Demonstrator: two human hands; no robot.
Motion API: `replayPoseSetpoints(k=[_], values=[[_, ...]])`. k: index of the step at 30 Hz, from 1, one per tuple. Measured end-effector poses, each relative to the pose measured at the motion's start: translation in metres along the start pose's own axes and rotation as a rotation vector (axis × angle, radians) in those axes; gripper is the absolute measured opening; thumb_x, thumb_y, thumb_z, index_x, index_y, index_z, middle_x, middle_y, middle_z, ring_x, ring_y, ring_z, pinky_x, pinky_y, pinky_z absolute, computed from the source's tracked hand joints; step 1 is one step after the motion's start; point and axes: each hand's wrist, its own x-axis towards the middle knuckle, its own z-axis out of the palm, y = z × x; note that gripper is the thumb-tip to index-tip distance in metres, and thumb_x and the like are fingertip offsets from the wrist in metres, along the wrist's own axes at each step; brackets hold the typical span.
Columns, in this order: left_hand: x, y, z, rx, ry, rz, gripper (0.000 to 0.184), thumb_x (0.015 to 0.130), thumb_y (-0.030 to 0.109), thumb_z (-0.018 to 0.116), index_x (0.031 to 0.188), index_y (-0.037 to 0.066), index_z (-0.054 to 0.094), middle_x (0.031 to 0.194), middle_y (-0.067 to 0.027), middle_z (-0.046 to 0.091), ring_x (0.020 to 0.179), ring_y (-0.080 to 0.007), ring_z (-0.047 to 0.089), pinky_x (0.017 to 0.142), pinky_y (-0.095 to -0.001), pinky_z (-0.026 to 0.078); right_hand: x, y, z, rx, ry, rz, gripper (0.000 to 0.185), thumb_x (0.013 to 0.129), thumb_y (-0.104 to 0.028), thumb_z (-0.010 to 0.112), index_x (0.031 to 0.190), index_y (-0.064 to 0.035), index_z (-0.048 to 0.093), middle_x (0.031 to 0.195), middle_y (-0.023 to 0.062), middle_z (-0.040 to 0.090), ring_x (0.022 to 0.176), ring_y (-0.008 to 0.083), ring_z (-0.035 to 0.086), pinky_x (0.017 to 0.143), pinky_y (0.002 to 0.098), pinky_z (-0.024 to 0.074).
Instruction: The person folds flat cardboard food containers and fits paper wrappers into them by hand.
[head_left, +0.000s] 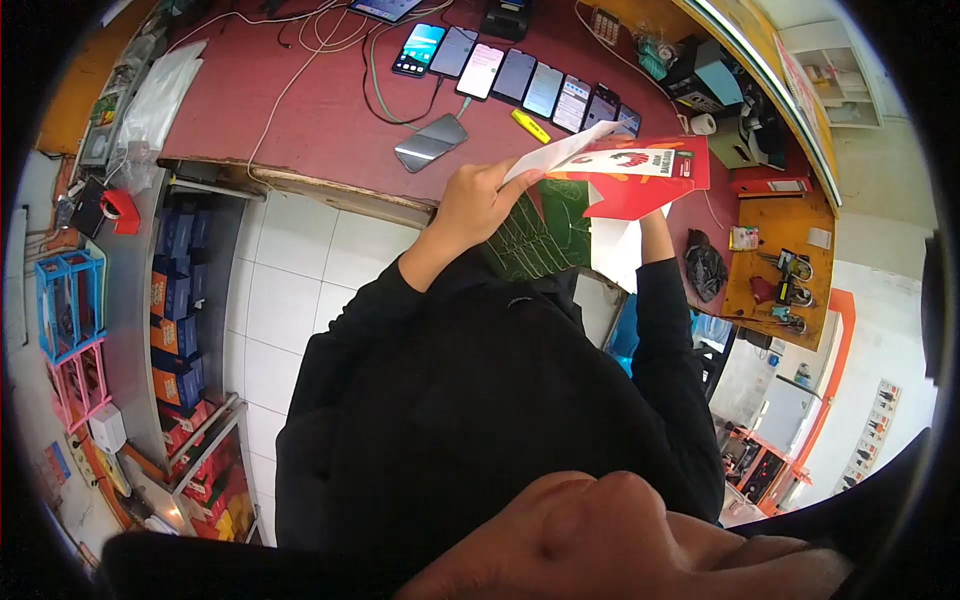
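Observation:
My left hand (478, 205) pinches the edge of a white sheet (562, 150) at the near side of the red tabletop. Beside the sheet is a red and white printed folder (645, 168), raised above the table edge. My right hand (655, 235) is at the folder's lower right, mostly behind it and a white paper (615, 250); its fingers are hidden. Green patterned cloth (545, 230) shows below the papers. A dark phone (430, 143) lies left of the folder, and a yellow highlighter (530, 126) lies just beyond my left hand.
Several phones (481, 72) lie in a row along the red table (300, 110), with cables (275, 100) to their left. A black plastic bag (705, 265) sits at the right. Shelves with blue boxes (175, 335) stand at the left.

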Motion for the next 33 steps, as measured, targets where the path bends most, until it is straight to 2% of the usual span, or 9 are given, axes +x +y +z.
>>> replayPoseSetpoints(k=[7,18,21,23,32,33], values=[[0.003,0.004,0.007,-0.010,-0.004,-0.015,0.032,0.093,0.031,0.058,0.096,0.001,0.068,0.059,-0.0165,0.057,0.050,-0.0317,0.056,0.049,-0.0381,0.041,-0.006,-0.004,-0.006,0.007,-0.042,0.078,0.026,0.083,-0.003,0.052,0.108,0.0026,0.057,0.111,0.0195,0.060,0.105,0.0318,0.057,0.091,0.0377,0.0436],[0.007,-0.002,0.015,0.027,-0.078,-0.027,0.031,0.092,0.032,0.059,0.096,0.002,0.068,0.061,-0.0166,0.060,0.053,-0.0309,0.059,0.050,-0.0368,0.043,-0.006,-0.021,-0.001,-0.083,-0.191,0.136,0.026,0.085,-0.001,0.048,0.110,0.0034,0.056,0.112,0.0198,0.060,0.107,0.0316,0.057,0.092,0.0372,0.0427],[0.008,0.000,0.012,-0.020,-0.036,-0.003,0.032,0.091,0.032,0.059,0.096,0.002,0.068,0.062,-0.0169,0.060,0.053,-0.0305,0.059,0.050,-0.0361,0.043,-0.006,-0.024,0.005,0.023,-0.095,0.155,0.026,0.086,-0.001,0.047,0.110,0.0039,0.056,0.112,0.0210,0.060,0.107,0.0325,0.057,0.093,0.0379,0.0423],[0.007,0.004,0.009,-0.048,-0.010,0.008,0.032,0.091,0.032,0.059,0.096,0.001,0.068,0.062,-0.0171,0.060,0.053,-0.0304,0.059,0.050,-0.0359,0.043,-0.005,0.023,0.010,0.151,-0.157,0.128,0.031,0.085,-0.001,0.048,0.115,0.0034,0.053,0.119,0.0225,0.056,0.113,0.0335,0.053,0.096,0.0400,0.0402],[0.002,-0.004,0.012,0.079,-0.080,-0.018,0.031,0.092,0.031,0.059,0.093,0.002,0.069,0.058,-0.0160,0.058,0.051,-0.0300,0.058,0.048,-0.0370,0.041,-0.003,-0.018,0.036,-0.120,-0.226,-0.013,0.038,0.084,-0.001,0.050,0.122,0.0024,0.049,0.129,0.0221,0.049,0.119,0.0341,0.048,0.100,0.0407,0.0374],[0.002,-0.003,0.011,0.077,-0.079,-0.042,0.031,0.091,0.031,0.059,0.092,0.002,0.069,0.058,-0.0163,0.058,0.051,-0.0299,0.058,0.048,-0.0369,0.041,-0.003,-0.014,0.038,-0.059,-0.259,0.040,0.041,0.084,-0.001,0.051,0.124,0.0020,0.047,0.133,0.0219,0.046,0.121,0.0341,0.046,0.102,0.0406,0.0363]])
